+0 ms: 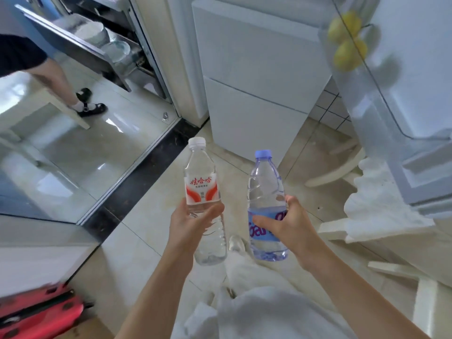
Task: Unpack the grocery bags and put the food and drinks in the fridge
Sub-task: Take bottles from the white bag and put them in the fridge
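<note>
My left hand point(193, 223) grips a clear water bottle with a white cap and a red-and-white label point(201, 189), held upright. Beside it my right hand point(287, 223) grips a bluish water bottle with a blue cap and blue label point(265, 192), also upright. Both bottles are in front of me above the tiled floor. The white fridge point(256, 69) stands ahead with its lower drawers closed. Its open door point(391, 106) is at the right, with yellow lemons point(347, 40) in a clear door shelf.
Another person's leg and black shoe point(91, 108) are at the left by an open dish cabinet point(102, 40) holding bowls. A red case point(41, 314) lies at the lower left. White foam packing point(381, 206) and white boards sit at the right on the floor.
</note>
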A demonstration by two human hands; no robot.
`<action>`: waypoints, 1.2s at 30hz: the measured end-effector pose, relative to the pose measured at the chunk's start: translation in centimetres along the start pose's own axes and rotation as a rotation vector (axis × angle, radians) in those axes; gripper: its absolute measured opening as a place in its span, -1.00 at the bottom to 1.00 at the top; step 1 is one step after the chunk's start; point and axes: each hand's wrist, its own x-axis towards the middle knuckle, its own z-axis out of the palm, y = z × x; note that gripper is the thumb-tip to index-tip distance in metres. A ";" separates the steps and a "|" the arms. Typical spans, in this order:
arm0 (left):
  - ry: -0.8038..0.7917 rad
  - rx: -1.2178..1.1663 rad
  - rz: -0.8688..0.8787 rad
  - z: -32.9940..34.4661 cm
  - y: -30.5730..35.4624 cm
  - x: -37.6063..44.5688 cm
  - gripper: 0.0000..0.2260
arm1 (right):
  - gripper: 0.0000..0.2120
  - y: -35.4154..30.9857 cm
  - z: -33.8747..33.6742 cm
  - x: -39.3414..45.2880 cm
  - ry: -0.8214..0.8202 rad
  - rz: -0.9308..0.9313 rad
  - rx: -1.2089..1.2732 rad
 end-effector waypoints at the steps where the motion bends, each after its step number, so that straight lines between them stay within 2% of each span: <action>1: -0.002 -0.004 0.013 0.2 1.3 1.2 -0.68 | -0.45 -1.1 0.2 1.4 0.008 -0.009 0.001; 6: -0.015 0.016 0.077 1.1 6.6 6.6 -0.65 | -0.38 -6.5 1.0 7.6 0.027 -0.044 0.017; 14: -0.090 0.029 0.138 1.9 14.8 16.3 -0.66 | -0.42 -14.5 2.3 15.5 0.113 -0.104 0.098; 17: -0.170 0.056 0.180 2.1 18.3 20.5 -0.65 | -0.44 -17.7 3.0 18.5 0.178 -0.136 0.111; 24: -0.346 0.128 0.263 2.6 27.9 29.4 -0.45 | -0.44 -25.7 3.7 24.9 0.369 -0.194 0.160; 32: -0.527 0.142 0.390 7.0 38.5 34.5 -0.48 | -0.42 -33.4 0.8 29.1 0.546 -0.285 0.237; 36: -0.588 0.133 0.471 10.6 42.5 35.8 -0.57 | -0.42 -36.5 -2.0 31.1 0.619 -0.343 0.260</action>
